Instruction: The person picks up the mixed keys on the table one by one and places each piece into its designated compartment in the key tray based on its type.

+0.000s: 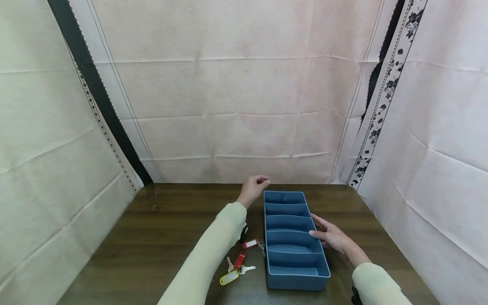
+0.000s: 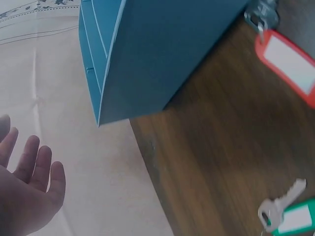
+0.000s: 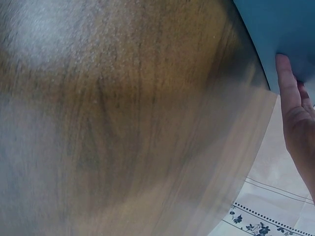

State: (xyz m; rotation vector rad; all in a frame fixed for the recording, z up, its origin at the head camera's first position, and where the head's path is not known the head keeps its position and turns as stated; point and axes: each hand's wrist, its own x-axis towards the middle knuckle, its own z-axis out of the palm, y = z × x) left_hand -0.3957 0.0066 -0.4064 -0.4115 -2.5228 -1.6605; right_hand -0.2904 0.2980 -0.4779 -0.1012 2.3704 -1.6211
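Observation:
A long blue organizer box (image 1: 297,283) with several compartments in a row stands on the table. My right hand (image 1: 333,237) rests against its right side, thumb at the rim; in the right wrist view, straight fingers (image 3: 290,91) lie along the blue wall. Beside the box's far left corner, my left hand (image 1: 254,188) hovers with relaxed fingers and nothing in them. To the left of the box lie keys (image 1: 248,269) with a yellow tag (image 1: 229,277) and red tags (image 1: 250,243). The left wrist view also shows a key (image 2: 280,206) with a green tag (image 2: 297,219), hidden by my left sleeve from above.
The dark wooden table (image 1: 183,212) ends at a far edge just beyond the box. Pale cloth (image 1: 236,106) hangs behind it, and further cloths close off the left and right sides. The right one has a black floral border (image 1: 375,134).

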